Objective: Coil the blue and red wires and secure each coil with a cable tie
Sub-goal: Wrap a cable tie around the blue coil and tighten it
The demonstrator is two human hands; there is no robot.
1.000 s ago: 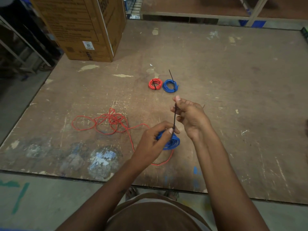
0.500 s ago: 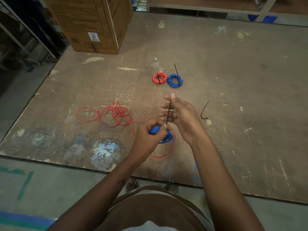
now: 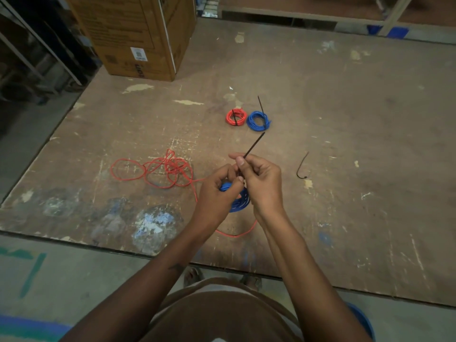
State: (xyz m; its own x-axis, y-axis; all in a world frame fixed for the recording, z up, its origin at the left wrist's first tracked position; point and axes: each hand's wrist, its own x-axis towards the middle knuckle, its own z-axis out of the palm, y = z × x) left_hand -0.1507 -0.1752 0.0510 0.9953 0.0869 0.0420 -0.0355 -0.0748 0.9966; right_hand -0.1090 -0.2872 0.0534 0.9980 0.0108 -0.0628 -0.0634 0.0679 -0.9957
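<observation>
My left hand (image 3: 217,191) grips a coil of blue wire (image 3: 238,201) above the brown board. My right hand (image 3: 261,178) pinches a black cable tie (image 3: 254,144) that runs from the coil up between its fingers, its free end pointing up and to the right. A loose red wire (image 3: 158,170) lies tangled on the board to the left, with one strand trailing under my hands. Farther back lie a tied red coil (image 3: 236,116) and a tied blue coil (image 3: 258,120), each with a black tie. A spare black tie (image 3: 302,166) lies to the right.
A large cardboard box (image 3: 138,35) stands at the back left of the board (image 3: 345,119). The board's front edge runs just in front of my feet. Shelving frames line the far side and the left.
My right hand has closed its fingers onto the cable tie and pulled it up and to the right. The tie's tail now sticks out longer past my fingers. The left hand still holds the blue coil.
</observation>
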